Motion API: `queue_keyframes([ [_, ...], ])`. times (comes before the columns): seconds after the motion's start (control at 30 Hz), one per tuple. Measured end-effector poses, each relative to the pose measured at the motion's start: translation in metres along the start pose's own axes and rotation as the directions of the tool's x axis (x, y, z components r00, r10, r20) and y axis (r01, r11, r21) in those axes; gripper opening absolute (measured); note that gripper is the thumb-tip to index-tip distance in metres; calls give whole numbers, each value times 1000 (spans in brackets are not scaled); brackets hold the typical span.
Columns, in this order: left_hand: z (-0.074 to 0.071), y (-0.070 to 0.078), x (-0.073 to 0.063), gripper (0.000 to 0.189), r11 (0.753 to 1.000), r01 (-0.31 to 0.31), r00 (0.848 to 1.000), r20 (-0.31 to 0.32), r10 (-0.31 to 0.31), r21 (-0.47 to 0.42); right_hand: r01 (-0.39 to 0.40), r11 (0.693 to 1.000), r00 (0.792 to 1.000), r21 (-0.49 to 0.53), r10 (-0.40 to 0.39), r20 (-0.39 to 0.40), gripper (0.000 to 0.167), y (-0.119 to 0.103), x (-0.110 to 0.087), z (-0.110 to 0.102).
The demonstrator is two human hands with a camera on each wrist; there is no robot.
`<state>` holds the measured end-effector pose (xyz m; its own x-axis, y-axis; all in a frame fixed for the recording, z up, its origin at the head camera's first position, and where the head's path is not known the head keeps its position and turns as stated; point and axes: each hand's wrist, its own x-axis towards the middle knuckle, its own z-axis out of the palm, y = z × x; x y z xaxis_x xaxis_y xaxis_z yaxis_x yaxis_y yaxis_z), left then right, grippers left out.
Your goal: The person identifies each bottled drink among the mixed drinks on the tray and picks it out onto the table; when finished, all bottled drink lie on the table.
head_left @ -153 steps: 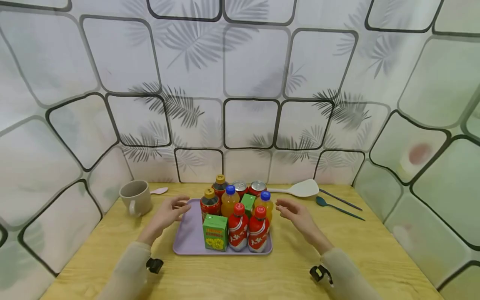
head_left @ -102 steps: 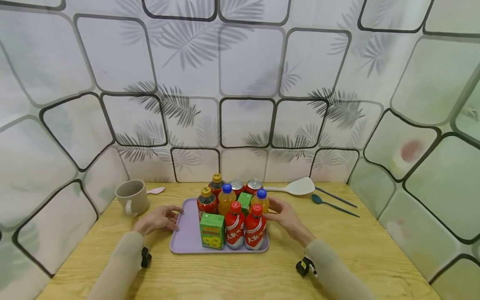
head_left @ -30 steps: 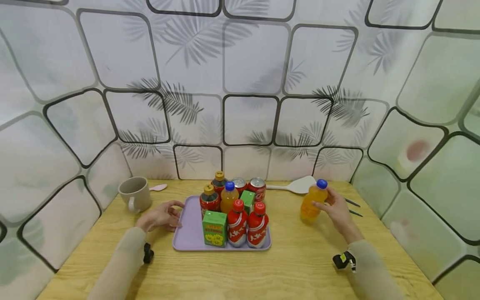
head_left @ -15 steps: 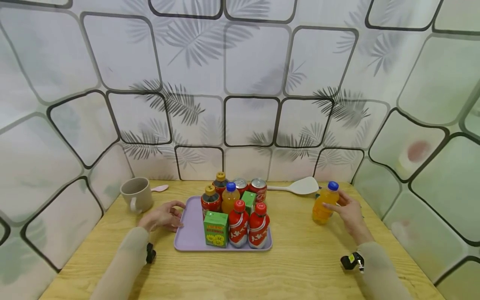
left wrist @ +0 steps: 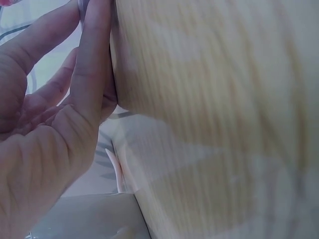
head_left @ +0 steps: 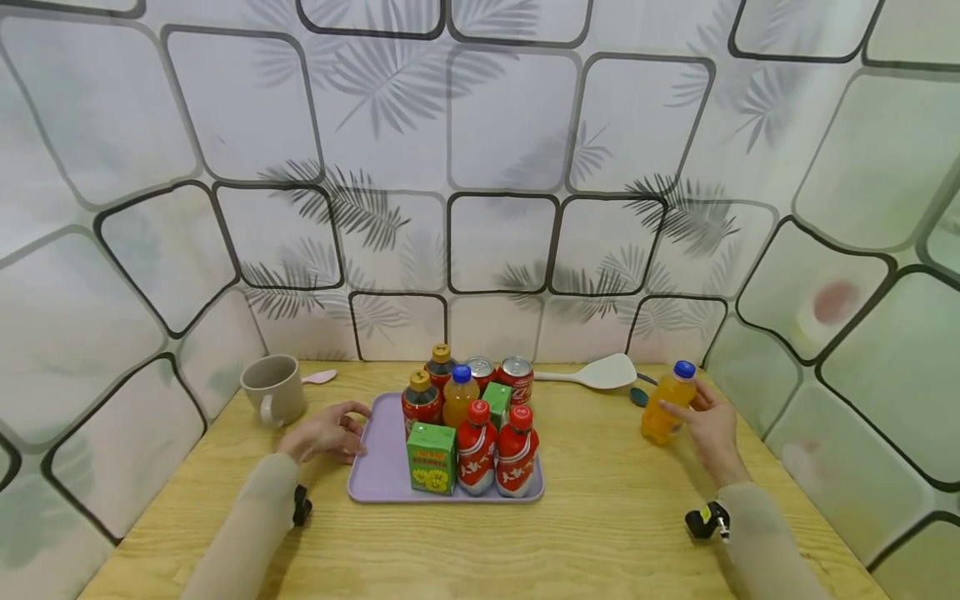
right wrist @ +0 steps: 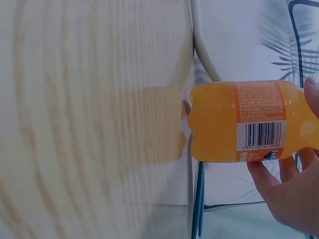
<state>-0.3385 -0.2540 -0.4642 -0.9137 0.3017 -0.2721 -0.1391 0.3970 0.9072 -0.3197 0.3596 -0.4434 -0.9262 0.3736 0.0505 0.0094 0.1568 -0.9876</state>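
Drink, bright orange, fills a small bottle (head_left: pixel 666 410) on the right side of the counter (head_left: pixel 600 525), well apart from the tray (head_left: pixel 381 467). The bottle is nearly upright with its blue cap (head_left: pixel 684 369) on top, and its bottom is at or just above the wood; I cannot tell if it touches. The right hand (head_left: pixel 711 427) holds it from the side, with the thumb in front and the other fingers bent around the back. Holding it high up, near the neck, probably leaves the bottom free to sit flat. The right arm reaches out and a little to the right, with the wrist low. A blue-green spoon (head_left: pixel 639 397) lies just behind the bottle, and a white spatula (head_left: pixel 609 372) lies farther back. Over on the tray, a green box (head_left: pixel 432 460), red bottles (head_left: pixel 477 457) and another orange bottle (head_left: pixel 460 407) stand close together, maybe so they all fit. The left hand (head_left: pixel 324 435) grips nothing; its fingers are loose, a bit bent, and touch the tray's left edge, perhaps to stop it sliding. The left arm reaches forward past the front of the counter, with the mug (head_left: pixel 272 392) behind that hand.
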Motion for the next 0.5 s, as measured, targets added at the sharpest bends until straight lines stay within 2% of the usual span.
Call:
queue_keyframes([
  [0.23, 1, 1, 0, 64, 1000, -16, 1000, 11, 16, 4, -50, 998, 991, 32, 54, -119, 83, 2, 5, 1],
  [0.5, 1, 2, -2, 64, 1000, -8, 1000, 16, 8, 6, -58, 998, 985, 4, 58, -164, 82, 3, 12, 3],
])
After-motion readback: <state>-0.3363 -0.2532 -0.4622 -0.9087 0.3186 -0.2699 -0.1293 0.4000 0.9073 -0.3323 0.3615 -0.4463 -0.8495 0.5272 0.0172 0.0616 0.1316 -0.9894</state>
